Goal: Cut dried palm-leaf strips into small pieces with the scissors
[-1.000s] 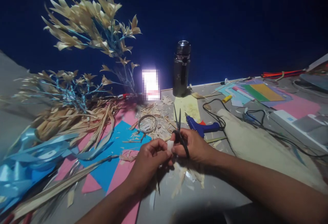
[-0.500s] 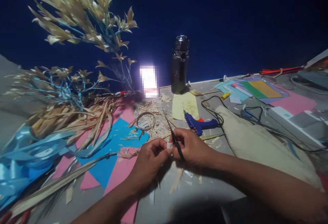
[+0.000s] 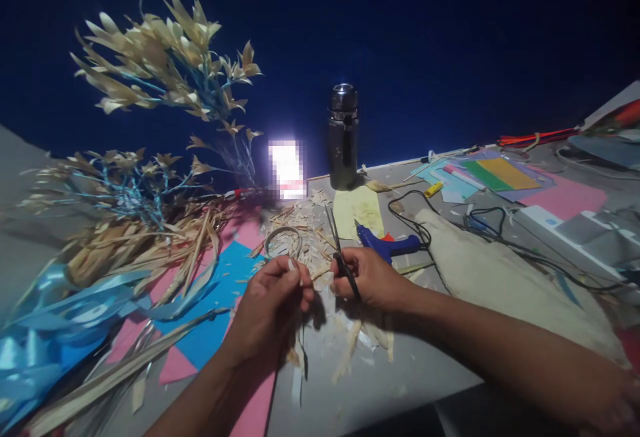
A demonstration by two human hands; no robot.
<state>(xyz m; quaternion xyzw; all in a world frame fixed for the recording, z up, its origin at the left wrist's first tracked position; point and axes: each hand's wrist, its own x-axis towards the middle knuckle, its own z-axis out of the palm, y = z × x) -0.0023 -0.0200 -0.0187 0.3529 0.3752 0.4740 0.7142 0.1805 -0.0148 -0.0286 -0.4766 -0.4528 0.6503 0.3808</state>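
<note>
My left hand (image 3: 275, 297) is closed in a pinch, palm turned partly up. A small pale piece (image 3: 292, 264), perhaps of dried husk, shows at the thumb and fingertips; most of it is hidden. To its right, my right hand (image 3: 370, 278) is wrapped round black-handled scissors (image 3: 345, 270). Their thin blades point away from me and stand slightly apart. The two hands are separate, with a gap between them. Beyond them lie pale husk scraps (image 3: 315, 234) and a roll of tape (image 3: 283, 232). A blue glue gun (image 3: 387, 244) rests just past my right hand.
Dried-husk flowers on blue stems (image 3: 165, 70) rise at the left, above blue ribbon (image 3: 35, 337) and husk strips (image 3: 195, 230). A dark flask (image 3: 343, 140) and a bright, blurred-out light (image 3: 287, 167) stand behind. A cream cloth (image 3: 480, 270), cables and coloured paper (image 3: 505, 174) lie right.
My left hand has drawn away to the left and lifted, taking the small pale piece from beside the scissors. The scissors' blades now show apart. The camera view has shifted slightly.
</note>
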